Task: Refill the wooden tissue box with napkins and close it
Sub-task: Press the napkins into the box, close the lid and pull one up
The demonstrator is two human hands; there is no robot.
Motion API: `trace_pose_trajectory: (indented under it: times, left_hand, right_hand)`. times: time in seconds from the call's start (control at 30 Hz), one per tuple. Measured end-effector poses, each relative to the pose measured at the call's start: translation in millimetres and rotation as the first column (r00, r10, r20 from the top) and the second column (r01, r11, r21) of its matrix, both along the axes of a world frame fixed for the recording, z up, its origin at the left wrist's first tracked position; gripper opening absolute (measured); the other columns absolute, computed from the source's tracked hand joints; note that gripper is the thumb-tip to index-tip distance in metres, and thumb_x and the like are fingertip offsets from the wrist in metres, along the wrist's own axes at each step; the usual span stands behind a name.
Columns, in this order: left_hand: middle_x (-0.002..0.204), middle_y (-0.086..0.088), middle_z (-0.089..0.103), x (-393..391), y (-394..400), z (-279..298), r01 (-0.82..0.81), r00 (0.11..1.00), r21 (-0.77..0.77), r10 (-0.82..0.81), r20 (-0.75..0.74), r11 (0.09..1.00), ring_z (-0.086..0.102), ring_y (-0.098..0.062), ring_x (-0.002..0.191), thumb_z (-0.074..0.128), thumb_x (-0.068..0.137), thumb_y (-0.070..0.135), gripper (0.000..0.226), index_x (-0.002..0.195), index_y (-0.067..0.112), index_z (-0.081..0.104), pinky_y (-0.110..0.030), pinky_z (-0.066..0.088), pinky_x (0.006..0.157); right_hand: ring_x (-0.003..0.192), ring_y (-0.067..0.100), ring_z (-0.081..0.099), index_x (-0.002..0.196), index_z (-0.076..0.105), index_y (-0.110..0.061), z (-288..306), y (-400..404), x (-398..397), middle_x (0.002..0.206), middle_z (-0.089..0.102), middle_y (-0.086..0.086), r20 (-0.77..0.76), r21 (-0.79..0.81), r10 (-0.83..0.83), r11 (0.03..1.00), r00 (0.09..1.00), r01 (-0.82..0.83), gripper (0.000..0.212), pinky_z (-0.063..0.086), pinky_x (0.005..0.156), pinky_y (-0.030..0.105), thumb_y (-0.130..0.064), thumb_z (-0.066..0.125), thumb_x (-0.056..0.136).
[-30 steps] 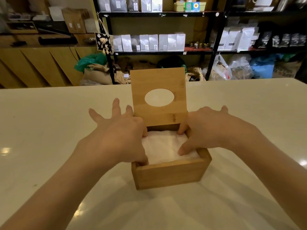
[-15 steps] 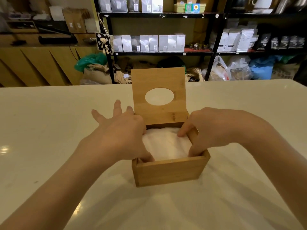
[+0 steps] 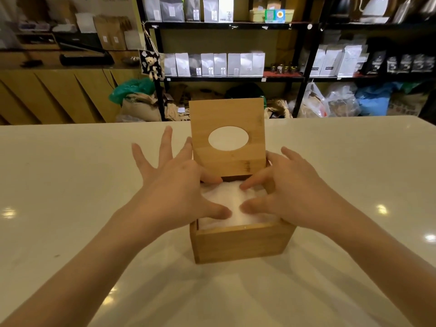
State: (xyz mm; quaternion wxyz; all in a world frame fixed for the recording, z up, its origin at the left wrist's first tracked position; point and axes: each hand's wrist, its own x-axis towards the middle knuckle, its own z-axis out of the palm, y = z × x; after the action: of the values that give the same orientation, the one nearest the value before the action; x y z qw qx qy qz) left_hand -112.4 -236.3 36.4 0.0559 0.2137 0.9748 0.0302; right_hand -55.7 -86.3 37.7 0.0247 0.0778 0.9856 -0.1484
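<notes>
While the wooden box point(image 3: 240, 241) stood on the pale table point(image 3: 70, 185) with its lid point(image 3: 227, 138) raised upright at the back, both hands pressed down on the white napkins point(image 3: 232, 206) inside it. The left hand point(image 3: 179, 192) had its fingers spread loose, thumb and forefinger on the paper. The right hand point(image 3: 287, 192) lay likewise, fingers released, grasping nothing, its outer fingers over the box's right wall.

Behind my pale glossy counter point(image 3: 70, 185), black metal shelving point(image 3: 236, 25) carries rows of silver and white pouches point(image 3: 212, 63). Wooden panelled cabinets point(image 3: 59, 95) stand left; sacks and plastic bags point(image 3: 330, 102) crowd the floor.
</notes>
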Motion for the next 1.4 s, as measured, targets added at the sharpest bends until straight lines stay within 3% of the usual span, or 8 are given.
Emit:
trace_pose_trajectory:
  times: [0.1, 0.3, 0.47, 0.8, 0.93, 1.23, 1.33, 1.4]
  left_hand:
    - [0.156, 0.0, -0.016, 1, 0, -6, 0.012, 0.999, -0.026, -0.011, 0.042, 1.0, -0.037, -0.028, 0.134, 0.063, 0.058, 0.07, 0.067, 0.121, 0.054, 0.046, -0.066, -0.021, 0.1]
    - [0.155, 0.002, -0.019, -6, 4, -9, 0.025, 0.974, -0.083, -0.006, 0.226, 0.996, -0.036, -0.03, 0.134, 0.064, 0.067, 0.061, 0.066, 0.127, 0.055, 0.036, -0.068, -0.02, 0.099]
    - [0.155, -0.001, -0.014, -4, 7, -7, 0.027, 0.974, -0.078, -0.009, 0.225, 0.997, -0.033, -0.031, 0.136, 0.064, 0.069, 0.058, 0.064, 0.126, 0.054, 0.037, -0.068, -0.019, 0.1]
    - [0.149, -0.002, 0.028, 0, 9, -8, -0.095, 0.986, 0.269, 0.052, 0.161, 0.959, -0.003, -0.029, 0.143, 0.05, 0.063, 0.071, 0.044, 0.093, 0.044, 0.068, -0.068, -0.006, 0.106]
    - [0.153, 0.001, 0.018, -2, 9, -9, -0.089, 0.988, 0.191, 0.062, 0.141, 0.977, -0.011, -0.026, 0.143, 0.062, 0.074, 0.053, 0.028, 0.1, 0.045, 0.064, -0.066, -0.011, 0.105]
    - [0.151, 0.0, 0.018, -2, 12, -11, -0.058, 0.993, 0.108, 0.046, 0.112, 0.992, -0.014, -0.027, 0.142, 0.069, 0.068, 0.05, 0.038, 0.105, 0.046, 0.061, -0.065, -0.013, 0.105]
    - [0.153, -0.001, 0.019, -4, 8, -7, -0.048, 0.988, 0.135, 0.028, 0.152, 0.99, -0.013, -0.025, 0.143, 0.067, 0.07, 0.052, 0.032, 0.101, 0.047, 0.062, -0.063, -0.012, 0.106]
    - [0.152, 0.001, 0.025, -9, 2, 1, -0.063, 0.981, 0.217, 0.021, 0.191, 0.974, -0.007, -0.023, 0.144, 0.066, 0.071, 0.051, 0.014, 0.084, 0.048, 0.063, -0.062, -0.007, 0.109]
  right_hand:
    - [0.144, 0.027, -0.007, 0.116, 0.057, -0.047, -8, 0, 3, 0.158, 0.007, -0.004, 0.013, -0.006, 0.017, 1.0, 1.0, -0.017, 0.048, 0.002, 0.117, 0.049, -0.054, 0.067, 0.069]
    - [0.142, 0.028, -0.007, 0.12, 0.052, -0.047, -8, -4, 0, 0.156, 0.005, 0.001, 0.045, 0.083, 0.039, 0.996, 0.998, -0.042, 0.049, 0.0, 0.117, 0.049, -0.057, 0.061, 0.073]
    - [0.142, 0.028, -0.003, 0.119, 0.054, -0.046, -10, -4, 0, 0.155, 0.009, 0.002, 0.018, 0.087, 0.05, 0.995, 0.999, -0.051, 0.048, 0.003, 0.117, 0.048, -0.056, 0.061, 0.073]
    - [0.141, 0.022, 0.008, 0.089, 0.071, -0.039, -4, 9, -3, 0.152, 0.028, 0.001, -0.084, -0.106, 0.02, 0.994, 0.996, -0.029, 0.017, 0.013, 0.114, 0.043, -0.04, 0.07, 0.073]
    - [0.142, 0.022, 0.004, 0.092, 0.07, -0.039, -3, 7, -3, 0.154, 0.024, -0.001, -0.041, -0.039, 0.017, 0.999, 0.999, -0.019, 0.025, 0.009, 0.117, 0.046, -0.041, 0.074, 0.068]
    - [0.141, 0.025, 0.005, 0.1, 0.067, -0.04, -6, 6, -5, 0.152, 0.025, -0.002, -0.011, 0.063, 0.044, 0.997, 0.999, -0.044, 0.03, 0.007, 0.116, 0.048, -0.047, 0.07, 0.071]
    - [0.142, 0.023, 0.005, 0.102, 0.066, -0.041, -4, 12, -6, 0.153, 0.026, 0.0, -0.019, -0.037, 0.069, 0.997, 0.997, -0.07, 0.029, 0.011, 0.115, 0.045, -0.043, 0.069, 0.073]
    - [0.142, 0.02, 0.007, 0.106, 0.065, -0.039, 2, 17, -5, 0.15, 0.031, 0.0, -0.03, -0.182, 0.104, 0.977, 0.994, -0.107, 0.031, 0.016, 0.112, 0.039, -0.039, 0.068, 0.075]
